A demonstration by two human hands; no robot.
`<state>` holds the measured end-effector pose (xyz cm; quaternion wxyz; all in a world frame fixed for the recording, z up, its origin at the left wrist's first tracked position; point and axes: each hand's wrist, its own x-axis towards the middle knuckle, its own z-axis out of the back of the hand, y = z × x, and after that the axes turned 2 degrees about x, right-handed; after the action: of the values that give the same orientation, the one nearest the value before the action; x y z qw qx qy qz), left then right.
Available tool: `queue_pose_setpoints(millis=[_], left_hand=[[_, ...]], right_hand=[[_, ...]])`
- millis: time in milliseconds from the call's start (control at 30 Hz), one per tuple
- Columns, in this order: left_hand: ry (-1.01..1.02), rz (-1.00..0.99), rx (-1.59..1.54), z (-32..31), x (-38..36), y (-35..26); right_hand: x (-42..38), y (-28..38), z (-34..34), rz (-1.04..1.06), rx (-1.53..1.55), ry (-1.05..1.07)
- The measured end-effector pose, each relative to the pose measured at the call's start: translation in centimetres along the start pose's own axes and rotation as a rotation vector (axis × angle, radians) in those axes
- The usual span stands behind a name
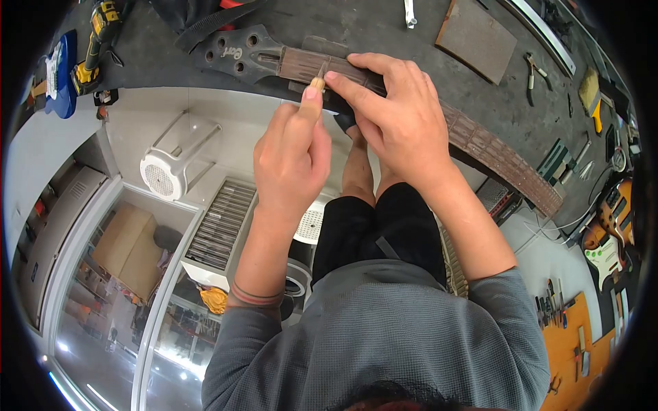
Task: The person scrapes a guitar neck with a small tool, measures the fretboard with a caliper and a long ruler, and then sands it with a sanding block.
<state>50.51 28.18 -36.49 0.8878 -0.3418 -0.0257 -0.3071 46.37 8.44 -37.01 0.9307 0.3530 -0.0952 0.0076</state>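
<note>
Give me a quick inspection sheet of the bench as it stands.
Surface: dark grey workbench.
Job's things: guitar neck lying across the bench, headstock at its far end.
Clutter: yellow power drill, brown block, pliers.
Hands: left hand pinches a small wooden-handled tool at the fretboard; right hand presses on the neck.
Cables: white cable beside the bench.
Surroundings: white stool, electric guitar.

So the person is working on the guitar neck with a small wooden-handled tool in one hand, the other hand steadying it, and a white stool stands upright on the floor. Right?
Nearly. In the head view the white stool lies tipped on its side, not upright. The left hand does hold the small tool at the guitar neck, and the right hand steadies it.
</note>
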Motion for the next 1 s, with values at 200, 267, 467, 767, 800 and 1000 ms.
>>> queue_pose_setpoints(millis=[200, 267, 467, 767, 800, 1000], left_hand=[[-0.054, -0.028, 0.007, -0.9, 0.3, 0.3], [-0.067, -0.045, 0.005, -1.2, 0.4, 0.6], [-0.1, -0.091, 0.013, -1.6, 0.4, 1.0], [-0.093, -0.048, -0.011, -1.5, 0.9, 0.3], [-0.08, -0.03, -0.021, -1.2, 1.2, 0.0], [-0.002, 0.02, 0.004, 0.2, 0.4, -0.6]], right_hand=[[0.0, -0.1, -0.3, 0.012, -0.009, -0.02], [0.1, 0.1, 0.0, -0.002, -0.007, -0.01], [0.1, 0.2, -0.1, -0.007, -0.009, -0.014], [-0.1, -0.3, -0.6, 0.033, -0.015, -0.065], [-0.1, -0.3, -0.6, 0.034, -0.013, -0.063], [-0.2, -0.2, -0.4, 0.029, -0.031, -0.056]])
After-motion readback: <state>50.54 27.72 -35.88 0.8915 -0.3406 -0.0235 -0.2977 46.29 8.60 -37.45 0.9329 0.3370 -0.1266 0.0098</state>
